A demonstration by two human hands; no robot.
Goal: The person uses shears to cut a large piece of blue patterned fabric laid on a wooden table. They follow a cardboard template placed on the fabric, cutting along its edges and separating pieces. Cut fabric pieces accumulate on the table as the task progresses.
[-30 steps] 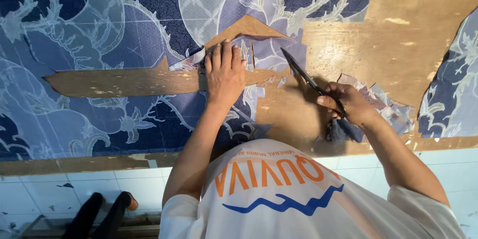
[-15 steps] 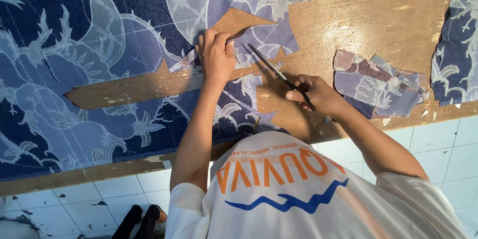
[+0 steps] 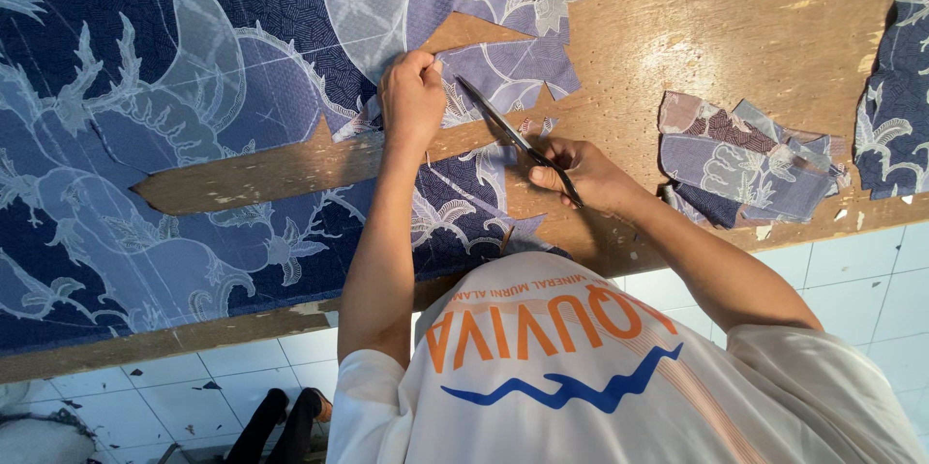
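Seen from the head camera, we look down on a wooden tabletop (image 3: 755, 48) largely covered by a dark blue patterned cloth (image 3: 164, 135) printed with pale leaf and crescent motifs. Our left hand (image 3: 411, 96) is clenched on the cut edge of this cloth; its grip pinches the fabric just beside a pale lilac flap of the same cloth (image 3: 513, 72) that lies over bare wood. Our right hand (image 3: 581, 174) has its grip closed around the handles of a pair of black scissors (image 3: 513, 135). The blades point up and to the left, toward the left hand, and their tip lies on the cloth close to that hand's fingers. We cannot tell whether the blades stand parted or together.

A long strip of bare wood (image 3: 281, 174) runs leftward from between the two hands, with blue cloth above and below it. To the right of the right hand, well apart from the scissors, lies a small heap of cut cloth scraps (image 3: 745, 159) in lilac and brown tones. Another piece of dark blue cloth (image 3: 895, 125) lies at the right edge of the view. Below the tabletop we see a white tiled floor (image 3: 852, 270) and the person's white printed shirt (image 3: 600, 377).
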